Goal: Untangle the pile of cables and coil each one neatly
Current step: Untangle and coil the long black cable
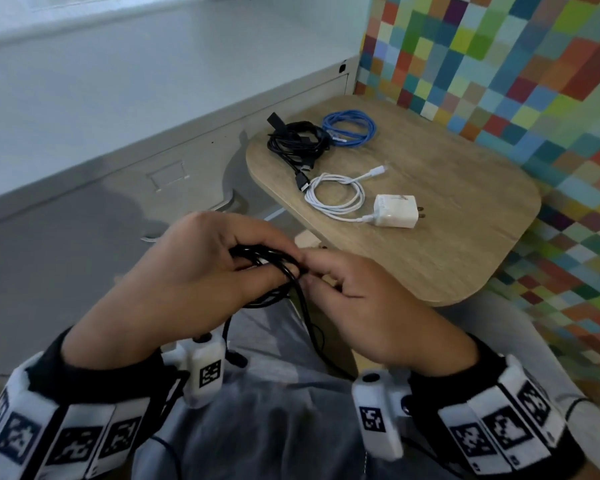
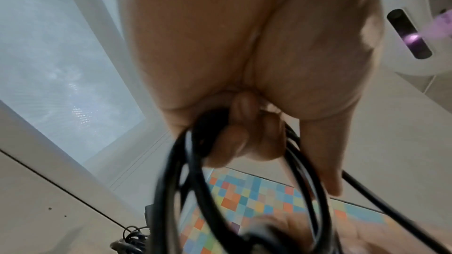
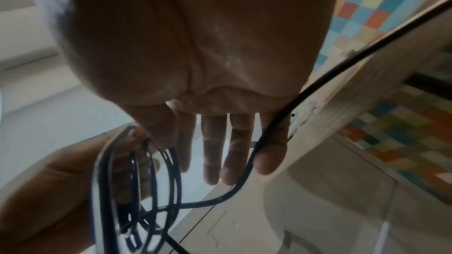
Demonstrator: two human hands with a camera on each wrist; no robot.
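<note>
Cables were what we were tidying, and one black cable [image 1: 284, 271] was in our hands, up above our lap and in front of the small wooden table [image 1: 465, 237]. Our left hand [image 1: 187, 282] had its fingers curled round a bunch of black loops. Our right hand [image 1: 357, 306] pinched the same cable next to the loops with thumb and first finger. From the right wrist view its other fingers [image 3: 234, 152] looked mostly straight, and the loose end ran along the little finger and away.

We think we were in the middle of coiling this cable. The loops were made, but a long tail hung down past our knees. Next we would need to pull up more of the tail, lay it as a new loop on the bunch, and keep the left hand tight so the loops did not slip apart.

On the table lay a blue cable [image 1: 349, 128] in a ring, a black bundle [image 1: 297, 142] touching it, and a white cable [image 1: 336, 197] in a ring joined to a white charger [image 1: 395, 211]. These looked done, though the black bundle looked messy.

We could not see the plug ends of our cable. The tail went out of sight below. Both wrist views were blurry, so we could not count the loops.
</note>
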